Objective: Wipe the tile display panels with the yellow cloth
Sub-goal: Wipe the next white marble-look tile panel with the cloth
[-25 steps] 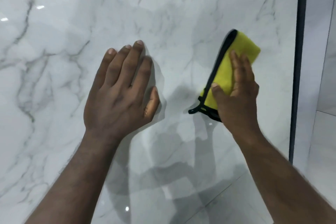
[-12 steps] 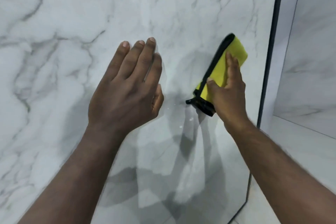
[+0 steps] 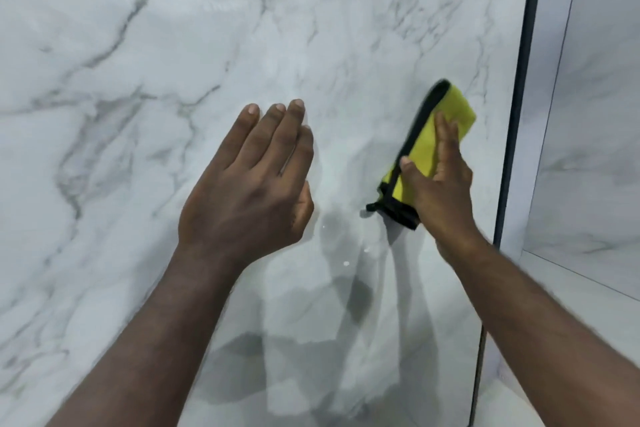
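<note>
Yellow cloth (image 3: 424, 146), folded, black-edged

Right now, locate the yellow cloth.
Head view, right of centre: the yellow cloth is pressed against the marble panel under the right hand, between the left hand and the dark edge strip.

Nothing here can be read. The glossy marble-look tile panel (image 3: 173, 45) filling most of the frame bears only grey veins and lamp glints. The yellow cloth (image 3: 423, 146) at right of centre, with its black hem, shows no lettering or tag print. The neighbouring panel (image 3: 595, 80) at far right is equally unmarked.
</note>
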Available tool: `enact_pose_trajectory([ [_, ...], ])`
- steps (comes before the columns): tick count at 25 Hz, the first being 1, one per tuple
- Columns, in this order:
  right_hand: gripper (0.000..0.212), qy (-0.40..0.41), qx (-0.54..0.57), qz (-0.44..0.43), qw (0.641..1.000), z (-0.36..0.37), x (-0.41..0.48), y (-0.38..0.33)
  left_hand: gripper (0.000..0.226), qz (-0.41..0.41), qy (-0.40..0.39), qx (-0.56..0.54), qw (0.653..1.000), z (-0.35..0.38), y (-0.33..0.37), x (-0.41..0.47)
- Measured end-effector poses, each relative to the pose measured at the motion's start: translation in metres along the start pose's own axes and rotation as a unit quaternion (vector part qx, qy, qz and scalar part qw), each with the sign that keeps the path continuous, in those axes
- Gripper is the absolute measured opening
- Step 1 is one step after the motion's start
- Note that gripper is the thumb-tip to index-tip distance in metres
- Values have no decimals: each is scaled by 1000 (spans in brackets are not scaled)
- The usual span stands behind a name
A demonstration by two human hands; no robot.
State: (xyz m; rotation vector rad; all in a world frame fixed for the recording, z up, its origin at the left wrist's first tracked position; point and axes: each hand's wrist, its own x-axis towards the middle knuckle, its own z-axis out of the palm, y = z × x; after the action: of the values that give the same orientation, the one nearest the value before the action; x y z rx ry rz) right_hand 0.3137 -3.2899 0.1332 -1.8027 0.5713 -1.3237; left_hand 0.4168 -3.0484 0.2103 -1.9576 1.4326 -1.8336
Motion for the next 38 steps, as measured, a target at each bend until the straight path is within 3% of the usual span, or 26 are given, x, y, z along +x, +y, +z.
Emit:
enact_pose_trajectory([
  [2, 84, -10, 16, 1, 1000, 4, -29, 12, 55, 3, 5, 12, 1000, 1, 0, 0],
  [5, 77, -70, -33, -155, 985, 15, -50, -6, 57, 0, 11, 16, 1000, 1, -1, 1],
  [7, 70, -41, -87, -230, 968, 7, -3, -32, 59, 1, 7, 15, 1000, 0, 0, 1],
  [10, 71, 17, -123, -197, 973, -12, 68, -30, 57, 0, 2, 8, 1000, -1, -2, 3],
  [13, 69, 62, -93, -75, 991, -19, 57, -7, 50, -4, 9, 8, 1000, -6, -1, 8],
  [15, 66, 31, -123, -159, 979, -12, 26, -14, 42, -11, 14, 16, 1000, -8, 2, 18],
  [17, 62, -23, -153, -313, 937, -10, 29, -43, 35, -17, 15, 22, 1000, -9, 3, 35],
  [18, 62, -23, -172, -350, 921, -13, 48, -59, 34, -21, 19, 25, 999, -9, 4, 46],
  [20, 65, 15, -172, -318, 932, -21, 96, -64, 32, -32, 29, 26, 999, -7, 6, 63],
  [22, 68, 50, -127, -184, 973, -44, 137, -28, 31, -36, 37, 25, 998, -1, 9, 74],
  [24, 70, 61, -107, -83, 989, -57, 122, 11, 29, -42, 44, 16, 998, 7, 16, 82],
  [27, 64, 1, -114, -195, 974, -48, 71, 31, 28, -35, 54, 4, 998, 24, 36, 103],
  [28, 63, -36, -107, -250, 962, -47, 70, 19, 28, -30, 57, 6, 998, 24, 41, 110],
  [30, 65, -35, -122, -309, 942, -60, 108, 10, 30, -22, 60, -8, 998, 37, 65, 129],
  [33, 68, 36, -134, -165, 977, -89, 167, 56, 40, -37, 54, -39, 997, 59, 95, 144],
  [35, 70, 29, -130, -85, 988, -94, 146, 91, 54, -28, 42, -36, 998, 69, 105, 141],
  [38, 65, -10, -117, -177, 977, -78, 101, 95, 63, -4, 32, -6, 999, 77, 110, 137],
])
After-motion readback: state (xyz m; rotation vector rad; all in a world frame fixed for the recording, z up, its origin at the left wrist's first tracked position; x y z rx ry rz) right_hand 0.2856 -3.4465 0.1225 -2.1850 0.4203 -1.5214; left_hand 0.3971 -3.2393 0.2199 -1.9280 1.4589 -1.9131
